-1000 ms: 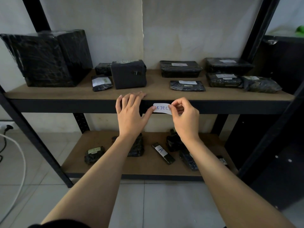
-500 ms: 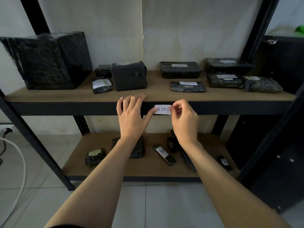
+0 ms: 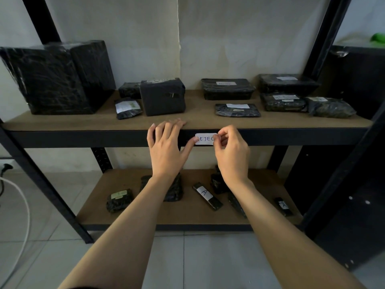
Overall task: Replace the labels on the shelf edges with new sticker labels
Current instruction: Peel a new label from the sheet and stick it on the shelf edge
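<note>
Sticker label (image 3: 205,139) now lies level along the black front edge of the upper shelf (image 3: 83,138). A second ago it hung askew, with its right end dipping below that edge. The straightening suggests a new label being laid on rather than an old one coming off, so this shelf's relabelling looks nearly done and pressing flat is probably what remains.

The right hand (image 3: 232,155) has kept its grip clamped on the label's right end, thumb and fingertips pinched together. The left hand (image 3: 165,149) has its grip apart: its fingers lie straight over the shelf lip, and its thumb (image 3: 190,144) touches the label's left end, as it did before.

Only the letters "EJEC" can be read, since the thumb covers the start of the word and the right hand's fingers cover its end. Whether the right end is already stuck down cannot be told, nor whether an older label sits underneath. The forearms hide some of the black-wrapped parcels (image 3: 207,196) on the lower shelf (image 3: 100,215). No sticker label can be made out on that shelf's front edge.
</note>
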A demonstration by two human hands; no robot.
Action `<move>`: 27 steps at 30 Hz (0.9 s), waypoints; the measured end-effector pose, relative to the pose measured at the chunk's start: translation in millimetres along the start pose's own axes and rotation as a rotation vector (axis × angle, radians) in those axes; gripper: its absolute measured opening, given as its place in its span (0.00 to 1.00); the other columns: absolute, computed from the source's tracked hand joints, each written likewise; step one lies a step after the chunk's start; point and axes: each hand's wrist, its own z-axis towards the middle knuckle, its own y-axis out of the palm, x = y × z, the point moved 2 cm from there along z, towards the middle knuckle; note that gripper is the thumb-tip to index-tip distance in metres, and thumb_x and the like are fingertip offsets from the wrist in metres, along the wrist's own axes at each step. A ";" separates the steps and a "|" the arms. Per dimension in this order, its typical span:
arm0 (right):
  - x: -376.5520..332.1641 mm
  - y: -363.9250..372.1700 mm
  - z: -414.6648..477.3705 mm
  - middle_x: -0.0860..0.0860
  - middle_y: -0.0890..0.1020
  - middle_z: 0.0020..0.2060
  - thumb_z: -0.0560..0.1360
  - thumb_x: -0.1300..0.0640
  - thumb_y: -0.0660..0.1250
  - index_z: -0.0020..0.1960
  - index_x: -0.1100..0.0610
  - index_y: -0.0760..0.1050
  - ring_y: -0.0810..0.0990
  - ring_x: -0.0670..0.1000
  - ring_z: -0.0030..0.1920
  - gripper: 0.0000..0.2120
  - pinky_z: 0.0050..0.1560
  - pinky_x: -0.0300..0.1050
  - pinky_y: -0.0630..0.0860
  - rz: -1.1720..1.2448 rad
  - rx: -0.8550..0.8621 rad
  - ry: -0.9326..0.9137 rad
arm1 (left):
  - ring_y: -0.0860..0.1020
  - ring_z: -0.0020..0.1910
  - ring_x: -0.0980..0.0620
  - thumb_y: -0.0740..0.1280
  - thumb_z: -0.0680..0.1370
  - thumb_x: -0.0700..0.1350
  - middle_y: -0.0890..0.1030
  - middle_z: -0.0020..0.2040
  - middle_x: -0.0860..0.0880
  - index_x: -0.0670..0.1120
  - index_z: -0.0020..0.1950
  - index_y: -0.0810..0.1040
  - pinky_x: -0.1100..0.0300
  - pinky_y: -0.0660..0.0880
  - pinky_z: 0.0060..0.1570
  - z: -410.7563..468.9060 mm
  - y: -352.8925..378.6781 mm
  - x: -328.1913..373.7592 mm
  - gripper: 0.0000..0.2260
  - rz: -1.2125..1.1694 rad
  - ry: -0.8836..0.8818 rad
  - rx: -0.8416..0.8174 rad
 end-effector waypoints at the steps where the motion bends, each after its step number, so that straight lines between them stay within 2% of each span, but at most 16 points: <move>1: 0.1 0.2 -0.1 0.53 0.80 0.38 0.74 0.61 0.69 0.46 0.61 0.74 0.77 0.47 0.37 0.05 0.36 0.36 0.73 0.000 -0.002 0.002 | 0.70 0.63 0.48 0.62 0.76 0.61 0.77 0.59 0.50 0.48 0.64 0.74 0.52 0.52 0.70 0.0 -0.1 0.0 0.22 -0.002 0.000 -0.001; 9: -1.9 -2.2 0.7 0.54 0.79 0.36 0.74 0.60 0.68 0.46 0.61 0.73 0.77 0.49 0.35 0.06 0.33 0.41 0.75 -0.026 -0.018 -0.035 | 0.71 0.63 0.48 0.63 0.77 0.60 0.77 0.59 0.50 0.48 0.63 0.75 0.52 0.52 0.70 -0.4 -0.6 0.5 0.21 0.003 -0.001 -0.006; 13: 7.9 -11.4 4.9 0.50 0.74 0.34 0.72 0.52 0.71 0.49 0.59 0.72 0.72 0.47 0.35 0.14 0.36 0.41 0.70 -0.136 -0.019 -0.014 | 0.71 0.62 0.48 0.64 0.76 0.60 0.77 0.58 0.50 0.48 0.63 0.75 0.52 0.52 0.70 -0.1 -0.8 0.4 0.21 -0.002 0.004 0.008; 15: 11.8 -15.2 9.3 0.52 0.75 0.38 0.71 0.49 0.72 0.51 0.59 0.72 0.72 0.49 0.39 0.18 0.40 0.44 0.71 -0.175 -0.011 -0.013 | 0.71 0.63 0.48 0.63 0.76 0.60 0.77 0.58 0.50 0.48 0.63 0.75 0.53 0.52 0.70 -0.4 -0.2 0.1 0.22 0.000 0.005 0.004; 19: 11.9 -15.2 17.4 0.57 0.76 0.47 0.69 0.51 0.73 0.52 0.61 0.72 0.74 0.54 0.47 0.19 0.44 0.45 0.71 -0.195 -0.047 -0.091 | 0.71 0.62 0.48 0.64 0.76 0.60 0.77 0.58 0.50 0.48 0.63 0.75 0.53 0.51 0.70 -0.2 1.7 -0.4 0.22 0.002 0.004 0.004; 24: 15.5 -14.1 21.1 0.57 0.74 0.49 0.66 0.49 0.76 0.52 0.61 0.72 0.72 0.54 0.49 0.23 0.43 0.44 0.73 -0.158 -0.090 -0.090 | 0.70 0.63 0.48 0.64 0.76 0.60 0.77 0.59 0.50 0.48 0.63 0.75 0.53 0.50 0.70 -0.1 2.4 -0.9 0.22 -0.009 0.003 0.003; 27: 12.1 -10.0 20.4 0.58 0.74 0.48 0.65 0.45 0.76 0.50 0.60 0.73 0.71 0.55 0.49 0.24 0.42 0.45 0.73 -0.201 -0.060 -0.088 | 0.70 0.63 0.49 0.64 0.76 0.60 0.77 0.59 0.51 0.48 0.63 0.75 0.54 0.50 0.70 0.0 1.0 -0.7 0.22 -0.017 0.001 -0.001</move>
